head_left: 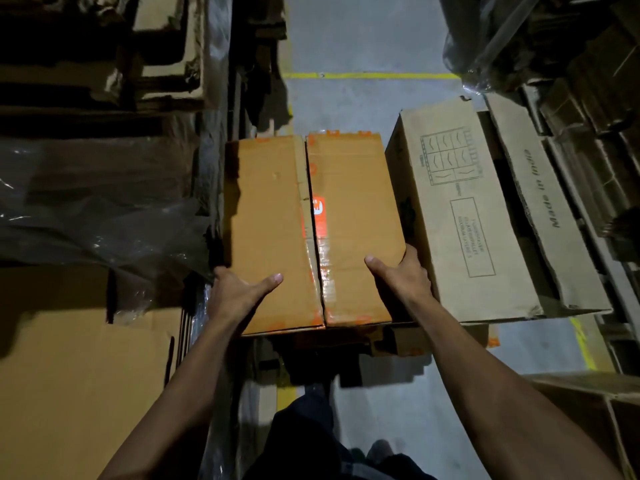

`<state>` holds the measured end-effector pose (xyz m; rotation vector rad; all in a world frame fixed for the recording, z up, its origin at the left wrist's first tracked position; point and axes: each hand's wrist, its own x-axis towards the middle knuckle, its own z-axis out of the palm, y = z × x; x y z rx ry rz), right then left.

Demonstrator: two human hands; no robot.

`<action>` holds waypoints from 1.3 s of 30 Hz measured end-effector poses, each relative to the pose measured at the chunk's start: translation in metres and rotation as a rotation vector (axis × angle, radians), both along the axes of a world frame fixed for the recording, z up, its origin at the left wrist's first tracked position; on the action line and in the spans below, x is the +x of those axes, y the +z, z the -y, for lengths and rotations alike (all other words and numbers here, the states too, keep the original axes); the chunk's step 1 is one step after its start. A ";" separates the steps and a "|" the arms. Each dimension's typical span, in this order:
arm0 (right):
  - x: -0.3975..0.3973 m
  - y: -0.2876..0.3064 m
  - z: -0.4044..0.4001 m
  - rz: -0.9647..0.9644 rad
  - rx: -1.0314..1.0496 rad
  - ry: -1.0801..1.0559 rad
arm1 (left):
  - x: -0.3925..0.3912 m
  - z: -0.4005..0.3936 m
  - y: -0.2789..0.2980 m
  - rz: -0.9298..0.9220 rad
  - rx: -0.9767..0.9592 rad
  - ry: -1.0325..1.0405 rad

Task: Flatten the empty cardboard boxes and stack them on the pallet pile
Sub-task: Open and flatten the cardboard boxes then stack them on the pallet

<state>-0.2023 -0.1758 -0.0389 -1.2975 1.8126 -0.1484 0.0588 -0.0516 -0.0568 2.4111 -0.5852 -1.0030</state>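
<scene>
Beside the box (304, 230), a second carton (485, 216) reads "Made in India". Both hands grasp the box's near corners: left hand (239, 292) and right hand (401, 275), thumbs on top.

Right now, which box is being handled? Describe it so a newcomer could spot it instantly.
Start at the grey concrete aisle floor with its yellow painted line. In the middle of that aisle sits the orange-brown cardboard box, gripped at its near corners by the left hand and right hand. Unlike the duller printed carton marked "Made in India" to its right, it has orange tape along its centre seam.
</scene>
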 end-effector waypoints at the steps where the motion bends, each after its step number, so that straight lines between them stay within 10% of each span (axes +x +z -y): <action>1: 0.001 0.001 -0.001 -0.020 -0.018 -0.007 | -0.002 0.000 0.001 0.000 -0.001 0.013; 39: -0.277 0.048 -0.463 0.019 -0.162 0.100 | -0.290 -0.476 0.063 0.070 -0.265 0.081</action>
